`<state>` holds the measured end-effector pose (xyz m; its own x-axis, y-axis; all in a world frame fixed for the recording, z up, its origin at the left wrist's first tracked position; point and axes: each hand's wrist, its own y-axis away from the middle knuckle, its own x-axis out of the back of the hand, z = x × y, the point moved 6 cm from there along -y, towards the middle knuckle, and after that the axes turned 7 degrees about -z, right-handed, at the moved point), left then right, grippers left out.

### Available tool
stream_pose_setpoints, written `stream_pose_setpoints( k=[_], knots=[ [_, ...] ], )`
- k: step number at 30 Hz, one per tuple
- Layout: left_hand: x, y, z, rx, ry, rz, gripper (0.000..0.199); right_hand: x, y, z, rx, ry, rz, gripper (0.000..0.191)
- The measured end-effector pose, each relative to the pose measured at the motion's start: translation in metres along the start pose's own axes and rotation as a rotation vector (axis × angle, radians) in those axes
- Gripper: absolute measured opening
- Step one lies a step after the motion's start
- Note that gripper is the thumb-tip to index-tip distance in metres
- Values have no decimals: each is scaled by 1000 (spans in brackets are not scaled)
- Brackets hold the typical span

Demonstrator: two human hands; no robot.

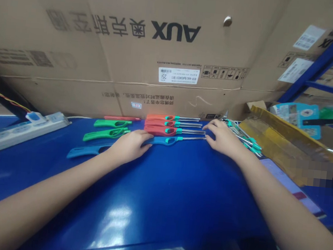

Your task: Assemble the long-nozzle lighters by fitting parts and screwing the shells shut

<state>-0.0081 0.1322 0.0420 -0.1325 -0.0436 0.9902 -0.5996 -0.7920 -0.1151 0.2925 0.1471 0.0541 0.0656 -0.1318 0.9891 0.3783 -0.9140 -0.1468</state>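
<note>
My left hand has its fingers closed round the handle end of a blue lighter with a metal rod, lying on the blue table. Beyond it lie red lighters and an orange lighter, side by side, rods to the right. My right hand, fingers apart, is at the rod tips. Green handles, a red handle and another blue handle lie to the left. Several metal rods with teal parts are piled just right of my right hand.
A large cardboard box stands along the back. A white power strip lies at left. On the right are a phone, an open carton with yellow tape and a blue metal frame.
</note>
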Motion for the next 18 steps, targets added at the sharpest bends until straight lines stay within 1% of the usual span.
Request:
stream_pose_setpoints(
  k=[4,7,11,18],
  knots=[
    [2,3,1,6,0,3,34,-3,-1,-32,178,-42,7,32],
    [2,3,2,7,5,0,36,-10,1,-45,236,-47,-14,30],
    [2,2,4,12,11,-5,37,-14,1,-46,244,-50,-33,30],
    [3,1,5,40,12,3,34,-15,0,-45,240,-54,-35,30]
  ],
)
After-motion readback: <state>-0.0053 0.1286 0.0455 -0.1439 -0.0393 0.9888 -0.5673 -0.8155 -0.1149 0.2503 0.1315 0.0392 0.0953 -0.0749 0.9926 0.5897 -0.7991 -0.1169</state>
